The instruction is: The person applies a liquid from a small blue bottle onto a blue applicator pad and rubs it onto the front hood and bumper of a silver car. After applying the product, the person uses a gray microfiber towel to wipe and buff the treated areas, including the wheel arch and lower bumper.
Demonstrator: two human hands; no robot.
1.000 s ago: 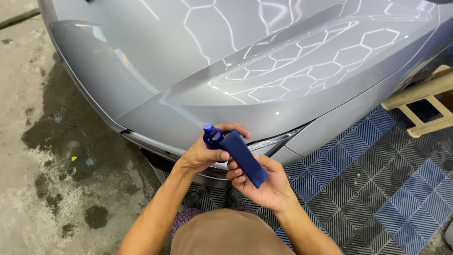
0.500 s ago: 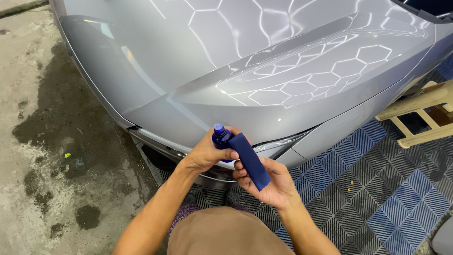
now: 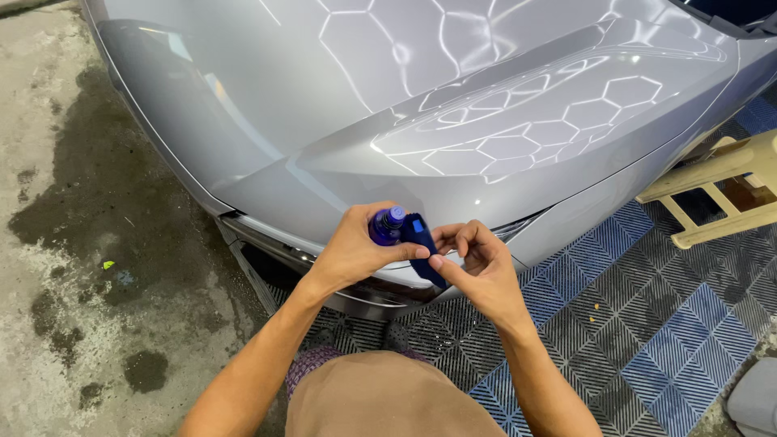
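A small blue bottle (image 3: 387, 226) with a round cap sits in my left hand (image 3: 354, 249), fingers wrapped around it. My right hand (image 3: 472, 263) holds a dark blue applicator block (image 3: 421, 244) upright against the bottle's side, its lower end hidden behind my fingers. Both hands meet in front of the nose of a silver car (image 3: 421, 105), just above its front bumper edge. Hexagon-shaped light reflections cover the car's hood.
Wet, stained concrete floor (image 3: 73, 243) lies to the left. Grey and blue grid floor tiles (image 3: 647, 324) spread to the right under the car. A beige step stool (image 3: 720, 190) stands at the right by the car's side. My knee in tan cloth (image 3: 380, 400) is below.
The view has shifted and my hands sit higher and closer together. The blue block has turned from slanting down-right to standing nearly upright against the bottle.
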